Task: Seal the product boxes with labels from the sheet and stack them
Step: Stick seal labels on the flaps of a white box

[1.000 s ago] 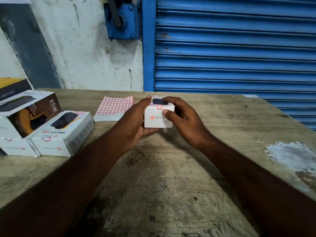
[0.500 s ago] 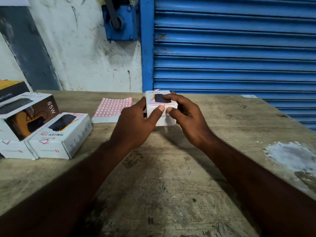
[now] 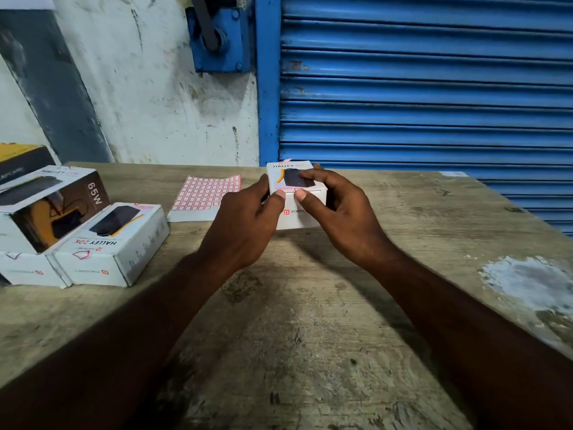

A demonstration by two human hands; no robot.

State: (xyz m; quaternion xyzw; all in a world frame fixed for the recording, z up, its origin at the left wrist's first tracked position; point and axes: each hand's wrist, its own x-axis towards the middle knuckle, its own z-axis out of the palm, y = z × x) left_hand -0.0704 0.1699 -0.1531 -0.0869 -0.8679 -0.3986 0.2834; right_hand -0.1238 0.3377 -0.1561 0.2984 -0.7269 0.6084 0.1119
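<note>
A small white product box (image 3: 307,218) stands on the wooden table (image 3: 310,321) at centre. My left hand (image 3: 245,218) grips its left side with the thumb on the front top edge. My right hand (image 3: 338,212) grips the right side, fingers over the top and thumb pressing a red-edged label (image 3: 298,190) at the front edge. The label sheet (image 3: 204,197), white with a red grid, lies flat on the table just left of the box.
Other white product boxes (image 3: 114,246) sit at the left, one marked 65W (image 3: 52,206) stacked on another. A yellow and dark box (image 3: 21,159) is behind them. A blue shutter (image 3: 424,88) and a white wall back the table.
The box has been tipped toward me so more of its printed top shows. Both thumbs moved up onto the front top edge over the label.
</note>
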